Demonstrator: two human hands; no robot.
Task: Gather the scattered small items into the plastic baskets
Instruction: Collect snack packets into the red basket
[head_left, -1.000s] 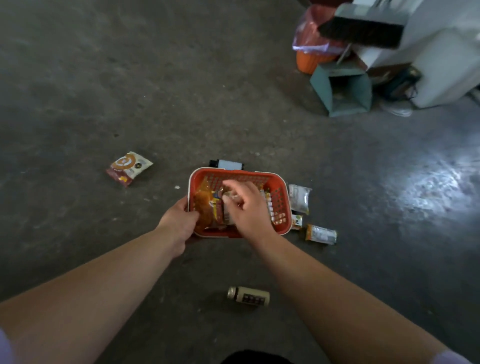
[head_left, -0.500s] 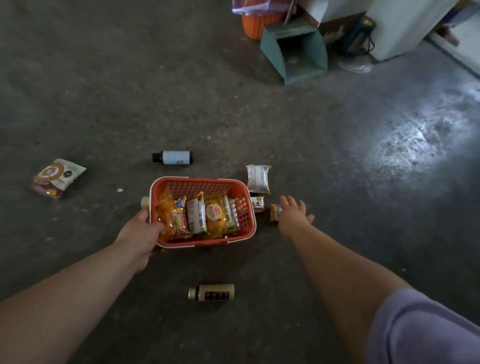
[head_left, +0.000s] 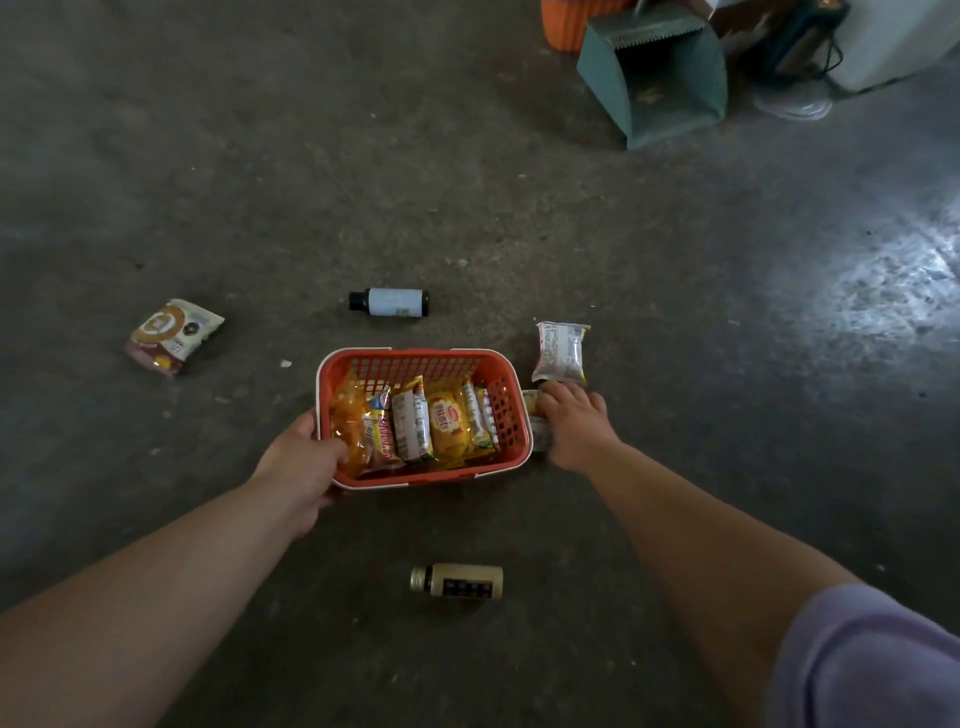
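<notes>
An orange plastic basket (head_left: 506, 415) with a white rim sits on the concrete floor, holding several snack packets (head_left: 415, 426). My left hand (head_left: 304, 462) grips its left rim. My right hand (head_left: 574, 423) is on the floor just right of the basket, fingers curled over a small packet (head_left: 531, 401) that is mostly hidden beneath it. A white snack packet (head_left: 561, 352) lies just beyond that hand. Loose on the floor are a black-capped bottle (head_left: 389, 302), a gold-capped bottle (head_left: 458, 581) and a brown-and-white pouch (head_left: 174, 333).
A teal dustpan (head_left: 657, 78) stands at the back right beside an orange bin (head_left: 558, 21), a white appliance (head_left: 893, 41) and a cable. Bright light reflects off the floor on the right.
My right hand left the basket, reached out to the right, then closed down over the small packet beside the basket. The left hand stayed on the rim. The view shifted.
</notes>
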